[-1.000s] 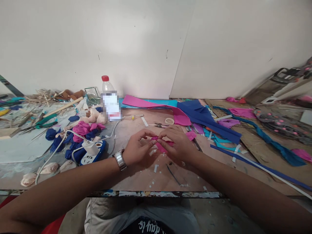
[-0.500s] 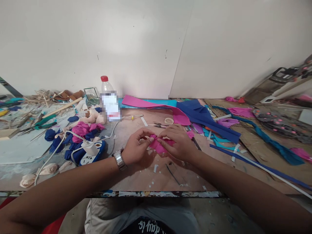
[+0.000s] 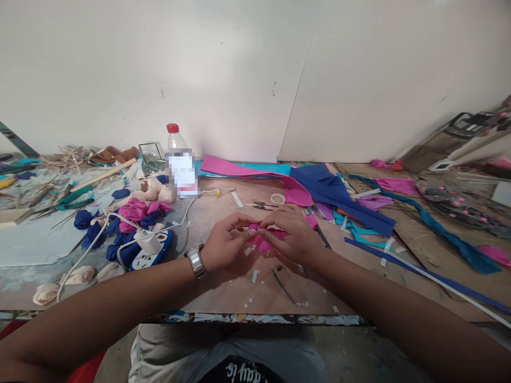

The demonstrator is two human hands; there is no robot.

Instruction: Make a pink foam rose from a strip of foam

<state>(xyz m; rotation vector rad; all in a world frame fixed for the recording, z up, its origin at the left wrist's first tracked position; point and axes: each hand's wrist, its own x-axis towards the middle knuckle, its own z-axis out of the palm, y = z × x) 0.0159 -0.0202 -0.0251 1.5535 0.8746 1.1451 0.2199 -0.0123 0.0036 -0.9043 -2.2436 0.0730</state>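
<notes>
Over the middle of the table, both my hands pinch one piece of pink crepe paper [image 3: 266,242]. My left hand [image 3: 227,239], with a metal watch on its wrist, grips the gathered end between thumb and fingers. Thumb and forefinger of my right hand [image 3: 290,234] meet it from the other side, almost touching the left fingertips. Below and between the hands, the paper's loose part spreads out, partly covered by the right hand. A roll of tape [image 3: 278,199] lies just beyond the right hand, near small scissors [image 3: 264,206].
Left are a blue-and-white power strip [image 3: 154,252] with a white cable, crumpled pink paper flowers [image 3: 133,213], green-handled pliers [image 3: 75,202] and a red-capped bottle [image 3: 175,141]. Behind lies a pink paper strip [image 3: 243,169]; to the right, dark blue paper [image 3: 339,197] and a white rod [image 3: 439,287].
The hands stay at nearly the same place. The fingertips have shifted slightly on the pink paper, whose gathered end now shows less above the left thumb.
</notes>
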